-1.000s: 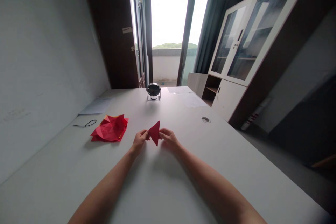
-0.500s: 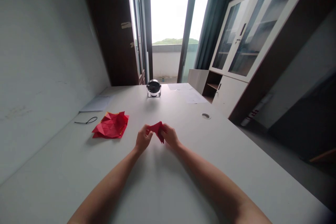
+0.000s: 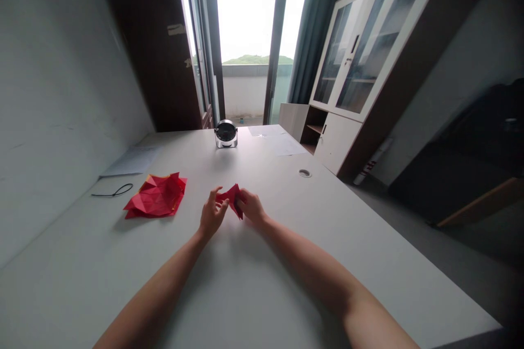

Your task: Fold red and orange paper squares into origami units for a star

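Above the white table I hold a small piece of folded red paper [image 3: 233,196], pointed at its top and bottom. My right hand [image 3: 251,206] is closed on its right side, with the fingertips partly behind the folds. At the paper's left end, my left hand [image 3: 212,215] has its fingers apart, the index finger lifted and the thumb close to the paper. Whether the left fingertips still touch it is hard to see. A larger, creased red paper piece [image 3: 158,196] with yellow edges lies to the left of my hands.
On the white table [image 3: 262,283] are a black cord loop [image 3: 118,191], white sheets [image 3: 131,161] by the wall, and a small round black device on a silver stand [image 3: 226,133]. A cable hole [image 3: 304,173] is at the right. Glass-doored cabinets [image 3: 360,54] stand beyond the right edge.
My left fingers have spread from a pinch on the folded paper, the index finger rising. The right hand keeps its hold. My view has turned slightly right, so everything sits further left.
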Available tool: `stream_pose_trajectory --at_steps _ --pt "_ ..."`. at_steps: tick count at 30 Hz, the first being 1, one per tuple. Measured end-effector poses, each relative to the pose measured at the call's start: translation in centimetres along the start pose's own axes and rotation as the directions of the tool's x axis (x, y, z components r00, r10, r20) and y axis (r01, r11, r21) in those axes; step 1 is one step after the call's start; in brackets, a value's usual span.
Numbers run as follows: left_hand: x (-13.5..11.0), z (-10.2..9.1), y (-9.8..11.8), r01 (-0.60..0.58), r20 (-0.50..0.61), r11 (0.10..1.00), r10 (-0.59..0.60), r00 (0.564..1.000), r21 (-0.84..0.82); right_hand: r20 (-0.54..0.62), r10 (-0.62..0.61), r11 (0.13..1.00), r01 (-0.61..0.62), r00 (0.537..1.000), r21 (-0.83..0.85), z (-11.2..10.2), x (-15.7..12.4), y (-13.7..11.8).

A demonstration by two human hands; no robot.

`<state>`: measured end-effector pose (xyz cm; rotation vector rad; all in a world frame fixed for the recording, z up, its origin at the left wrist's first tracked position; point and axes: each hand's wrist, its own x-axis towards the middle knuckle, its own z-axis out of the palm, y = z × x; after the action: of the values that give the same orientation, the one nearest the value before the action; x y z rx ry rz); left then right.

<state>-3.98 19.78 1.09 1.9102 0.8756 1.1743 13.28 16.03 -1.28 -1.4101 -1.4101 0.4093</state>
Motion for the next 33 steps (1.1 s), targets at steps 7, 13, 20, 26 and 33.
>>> stream_pose_trajectory --at_steps 7,13,20,26,33 --pt "0.2 -0.5 0.4 -0.181 -0.076 0.953 0.205 0.976 0.244 0.020 0.008 0.998 -0.007 1.000 -0.056 -0.1 -0.2 -0.6" --pt "-0.3 0.1 0.5 -0.180 0.084 0.963 0.166 0.983 0.202 0.005 0.010 1.000 -0.010 1.000 0.004 -0.1 -0.4 -0.5" --pt "0.2 0.2 -1.2 -0.024 0.069 0.996 0.018 0.997 0.086 0.022 0.000 0.996 -0.002 1.000 0.084 -0.2 -0.4 -0.4" --pt "0.6 0.8 -2.6 0.217 0.149 0.920 -0.177 0.973 -0.327 0.026 -0.022 0.980 0.016 0.999 0.201 0.1 0.0 0.4" --pt "1.1 0.6 -3.2 0.294 0.148 0.785 -0.255 0.955 -0.545 0.159 -0.056 0.903 -0.017 0.986 0.429 0.6 0.0 0.6"
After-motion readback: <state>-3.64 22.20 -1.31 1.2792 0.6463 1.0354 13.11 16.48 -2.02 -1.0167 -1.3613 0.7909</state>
